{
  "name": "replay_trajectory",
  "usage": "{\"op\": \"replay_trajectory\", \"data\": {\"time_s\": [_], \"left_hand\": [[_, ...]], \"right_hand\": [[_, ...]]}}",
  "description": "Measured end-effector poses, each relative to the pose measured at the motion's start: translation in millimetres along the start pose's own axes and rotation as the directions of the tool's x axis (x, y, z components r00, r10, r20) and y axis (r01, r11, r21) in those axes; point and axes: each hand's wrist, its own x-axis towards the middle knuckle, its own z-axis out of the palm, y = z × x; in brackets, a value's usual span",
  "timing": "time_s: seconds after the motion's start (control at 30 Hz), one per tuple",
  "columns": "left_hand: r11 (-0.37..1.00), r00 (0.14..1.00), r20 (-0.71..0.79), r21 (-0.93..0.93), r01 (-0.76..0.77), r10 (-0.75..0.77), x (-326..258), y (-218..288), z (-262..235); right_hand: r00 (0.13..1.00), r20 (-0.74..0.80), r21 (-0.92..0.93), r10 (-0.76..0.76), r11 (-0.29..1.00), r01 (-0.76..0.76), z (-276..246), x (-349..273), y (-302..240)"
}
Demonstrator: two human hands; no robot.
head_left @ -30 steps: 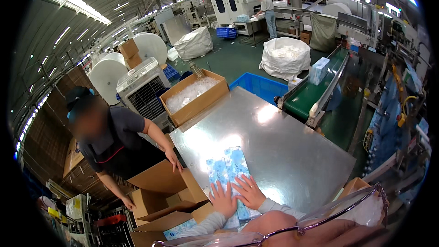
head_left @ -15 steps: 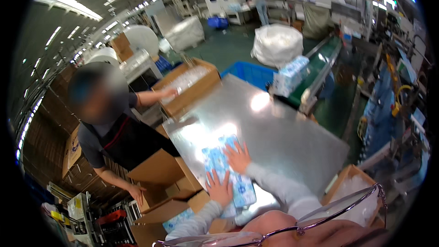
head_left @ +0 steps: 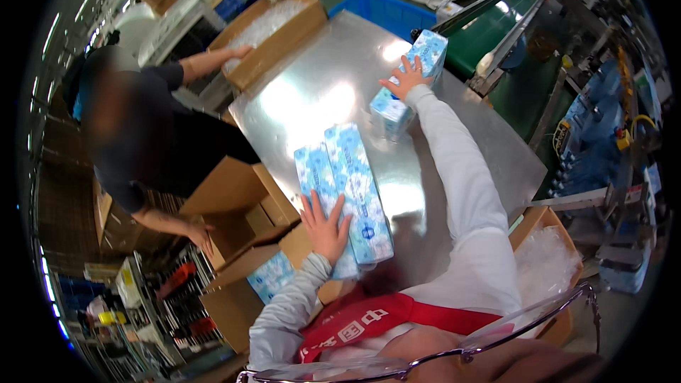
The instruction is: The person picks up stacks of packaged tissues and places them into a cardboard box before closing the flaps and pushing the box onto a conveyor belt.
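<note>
Two long floral packs in blue and white, probably tissues, lie side by side on the metal table; one is the right-hand pack (head_left: 358,191). My left hand (head_left: 326,228) rests with fingers spread on the left-hand pack (head_left: 314,167). With its arm stretched out, my right hand (head_left: 409,81) lies across another floral pack (head_left: 429,48) by the conveyor's end, fingers apart. That hand covers the pack's middle, so I cannot tell whether it is one pack or two.
An open carton (head_left: 237,220) with a floral pack (head_left: 273,274) inside stands at the table's left. A co-worker (head_left: 149,113) touches it and a far box (head_left: 284,32). A blue crate (head_left: 379,10), green conveyor (head_left: 489,28) and box of clear plastic (head_left: 543,262) surround the table (head_left: 468,163).
My right hand has left the packs near me and reached to the far pack, which has come off the conveyor onto the table. My left hand stays on the near packs. The view has tilted down.
</note>
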Motion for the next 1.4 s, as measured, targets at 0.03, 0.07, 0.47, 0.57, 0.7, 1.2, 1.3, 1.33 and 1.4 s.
{"op": "replay_trajectory", "data": {"time_s": [0.03, 0.07, 0.47, 0.57, 0.7, 1.2, 1.3, 1.33, 1.4], "left_hand": [[0.999, 0.998, -0.062, -0.025, 0.028, -0.03, 6, 3, -7], [0.992, 0.988, -0.083, -0.013, 0.129, -0.13, 13, 10, -21], [0.818, 0.889, 0.419, -0.567, 0.094, 0.188, 14, 0, -6], [0.334, 0.686, 0.725, -0.664, 0.669, 0.068, 45, -5, -11], [0.345, 0.472, 0.859, -0.513, 0.786, 0.201, 38, -52, 32], [0.328, 0.906, 0.347, -0.909, 0.259, 0.245, -92, -167, -217], [0.271, 0.801, 0.497, -0.864, 0.423, 0.333, -114, -219, -345], [0.314, 0.822, 0.464, -0.875, 0.368, 0.331, -123, -240, -351], [0.607, 0.916, 0.36, -0.772, 0.186, 0.176, -172, -281, -344]], "right_hand": [[0.995, -0.014, -0.002, -0.097, 0.995, 0.097, 0, -21, 4], [0.981, -0.028, 0.004, -0.191, 0.982, 0.191, 2, -49, 10], [0.923, 0.349, 0.91, 0.162, 0.178, -0.375, 39, -405, 21], [0.769, 0.63, 0.716, 0.104, 0.306, -0.628, 37, -397, 60], [0.78, 0.625, 0.731, -0.009, 0.358, -0.581, 46, -383, 74], [0.933, 0.135, 0.967, -0.333, 0.249, -0.051, 8, -507, -133], [0.436, 0.651, 0.749, -0.621, 0.618, -0.239, 33, -525, -187], [0.151, 0.782, 0.623, -0.605, 0.746, -0.234, 45, -527, -198], [-0.017, 0.835, 0.546, -0.551, 0.83, -0.112, 67, -526, -210]]}}
